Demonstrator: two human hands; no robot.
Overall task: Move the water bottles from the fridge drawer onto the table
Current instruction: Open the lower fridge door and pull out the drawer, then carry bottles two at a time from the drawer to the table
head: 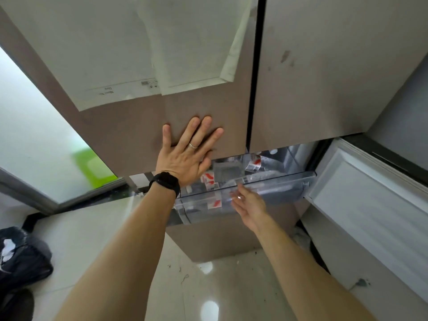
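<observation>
Though blurred, water bottles (pixel 209 178) (in drawer (pixel 278 178)) seemingly flat.

The tall grey-brown fridge door (pixel 129 126) has a smooth, matt coated finish, lightly smudged. A whitish protective film sheet (pixel 139 54) clings to its upper part, creased and lifting at one corner. The clear rectangular plastic fridge drawer (pixel 278 188) is glossy and see-through. Inside it, the clear plastic water bottles (pixel 209 179) carry shiny red-and-white labels. The pale tiled floor (pixel 208 286) is polished and mirrors the lights. The white ribbed plastic door liner (pixel 370 205) looks satin. The black wristband (pixel 166 183) is matt and rubbery, and the thin silver ring (pixel 193 145) gleams like metal.
</observation>
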